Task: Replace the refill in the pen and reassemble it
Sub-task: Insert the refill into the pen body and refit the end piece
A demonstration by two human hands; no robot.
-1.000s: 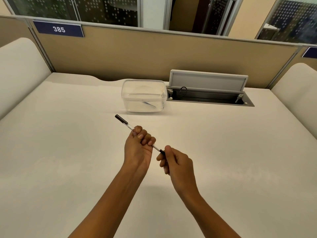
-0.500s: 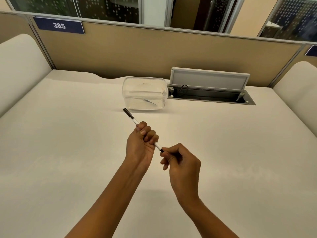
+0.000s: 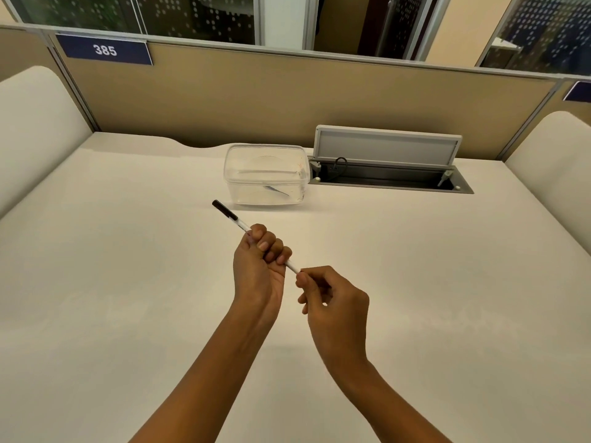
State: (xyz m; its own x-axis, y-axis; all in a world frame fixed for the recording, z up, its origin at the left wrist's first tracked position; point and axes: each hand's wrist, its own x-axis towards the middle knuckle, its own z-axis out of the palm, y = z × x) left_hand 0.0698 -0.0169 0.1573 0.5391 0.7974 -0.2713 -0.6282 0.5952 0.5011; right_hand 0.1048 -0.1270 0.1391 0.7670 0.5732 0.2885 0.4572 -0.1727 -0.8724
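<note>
A slim white pen (image 3: 235, 219) with a black cap end points up and to the left over the middle of the desk. My left hand (image 3: 259, 266) is wrapped in a fist around the pen's barrel. My right hand (image 3: 332, 302) pinches the pen's lower end between thumb and fingertips, right beside the left fist; that end is hidden by the fingers. A thin dark refill-like piece (image 3: 276, 190) lies inside the clear plastic box (image 3: 235, 174) behind the hands.
An open cable hatch (image 3: 460, 188) with its grey lid (image 3: 387, 147) raised sits in the white desk (image 3: 112, 282) to the right of the box. A tan partition (image 3: 256, 100) closes the back, and padded side panels flank the desk.
My right hand's fingers have rolled around the pen's lower end. Both hands stay at the middle of the desk with the pen between them.
</note>
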